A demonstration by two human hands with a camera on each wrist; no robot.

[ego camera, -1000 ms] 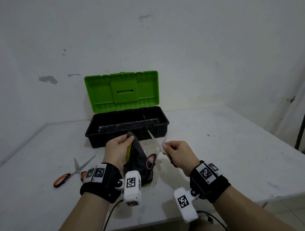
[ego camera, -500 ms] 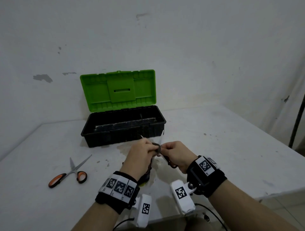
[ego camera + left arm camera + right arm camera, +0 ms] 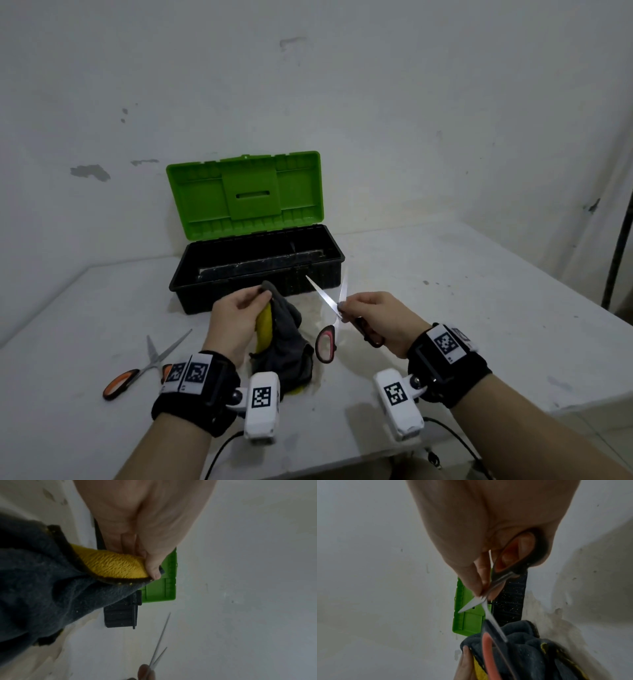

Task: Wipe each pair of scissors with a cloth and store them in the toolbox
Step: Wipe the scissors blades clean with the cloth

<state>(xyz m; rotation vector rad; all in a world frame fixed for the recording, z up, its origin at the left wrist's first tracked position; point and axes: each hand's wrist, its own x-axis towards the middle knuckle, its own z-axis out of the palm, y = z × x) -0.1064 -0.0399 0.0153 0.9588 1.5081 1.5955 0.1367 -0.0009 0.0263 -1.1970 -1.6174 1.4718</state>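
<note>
My right hand (image 3: pixel 371 317) grips a pair of red-and-black scissors (image 3: pixel 329 310) by one handle and near the pivot, its blades spread apart in a V. In the right wrist view the scissors (image 3: pixel 498 582) cross in front of the toolbox. My left hand (image 3: pixel 236 315) pinches the top of a grey and yellow cloth (image 3: pixel 284 342), which hangs to the table just left of the scissors. The cloth (image 3: pixel 60 588) fills the left wrist view, pinched under my thumb. The black toolbox (image 3: pixel 257 270) with green lid (image 3: pixel 246 193) stands open behind both hands.
A second pair of scissors with orange handles (image 3: pixel 137 370) lies on the white table (image 3: pixel 479 308) to the left of my left wrist. A wall rises close behind the toolbox. The table's front and right edges are near.
Half a second ago my hands were together, the cloth wrapped on the blades. Now the left hand has drawn the cloth off to the left and the blades stand bare.
</note>
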